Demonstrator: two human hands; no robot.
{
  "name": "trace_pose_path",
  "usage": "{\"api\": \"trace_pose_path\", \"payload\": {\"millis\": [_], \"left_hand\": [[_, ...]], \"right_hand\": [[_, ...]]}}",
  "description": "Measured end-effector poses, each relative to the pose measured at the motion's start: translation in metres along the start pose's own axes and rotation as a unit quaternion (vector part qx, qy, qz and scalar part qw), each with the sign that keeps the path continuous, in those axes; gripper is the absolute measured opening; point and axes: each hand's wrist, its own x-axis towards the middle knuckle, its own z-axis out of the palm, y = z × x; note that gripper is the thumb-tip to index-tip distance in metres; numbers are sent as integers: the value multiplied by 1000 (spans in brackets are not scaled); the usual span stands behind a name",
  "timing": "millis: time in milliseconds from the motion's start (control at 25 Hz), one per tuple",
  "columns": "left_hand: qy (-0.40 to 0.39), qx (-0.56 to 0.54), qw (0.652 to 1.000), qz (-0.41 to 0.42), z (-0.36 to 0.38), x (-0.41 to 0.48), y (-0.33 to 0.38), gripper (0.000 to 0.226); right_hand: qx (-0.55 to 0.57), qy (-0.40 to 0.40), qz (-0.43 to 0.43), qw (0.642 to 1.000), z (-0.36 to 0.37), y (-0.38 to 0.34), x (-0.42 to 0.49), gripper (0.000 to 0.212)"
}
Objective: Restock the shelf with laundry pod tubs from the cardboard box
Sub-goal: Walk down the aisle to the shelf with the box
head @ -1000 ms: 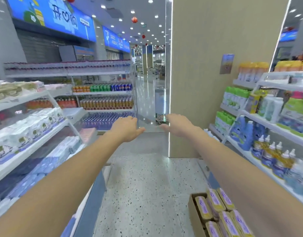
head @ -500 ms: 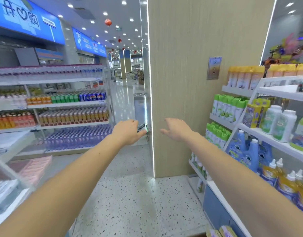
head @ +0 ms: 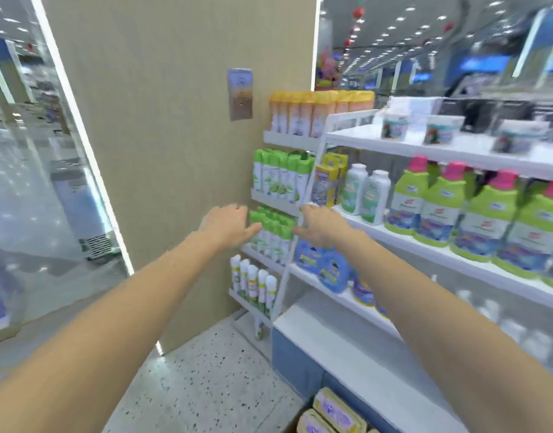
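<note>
Head view: hands (head: 228, 225) open, empty.

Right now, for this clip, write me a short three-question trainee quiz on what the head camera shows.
1. True or false: the left hand and right hand are both empty.
2. Where do the laundry pod tubs sit? A. top shelf B. bottom of view, on the floor C. in a hand
3. Fill in: the green bottles on the right have ___ caps.

Key: 1 true; 2 B; 3 pink.
</note>
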Motion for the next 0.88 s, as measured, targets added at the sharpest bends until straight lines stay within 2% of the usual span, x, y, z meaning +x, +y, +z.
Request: {"api": "trace_pose_path", "payload": {"millis": [160, 240, 480, 680, 880], "left_hand": [[-10, -11, 991, 132, 19, 87, 32, 64], [-18, -27, 983, 179, 28, 117, 50, 64], [-66, -51, 945, 318, 76, 146, 113, 58], [-82, -93, 921, 370, 134, 127, 159, 56], [-65, -138, 907, 392, 197, 105, 189, 52]], "right_hand": [[6, -3, 142, 990, 8, 57, 10, 49], [-1, -1, 209, 978, 10, 77, 2, 52], [6, -2, 370, 929, 39, 121, -62, 56], [36, -32, 447, 893, 97, 140, -120, 51], [59, -64, 467, 880, 159, 153, -165, 53]]}}
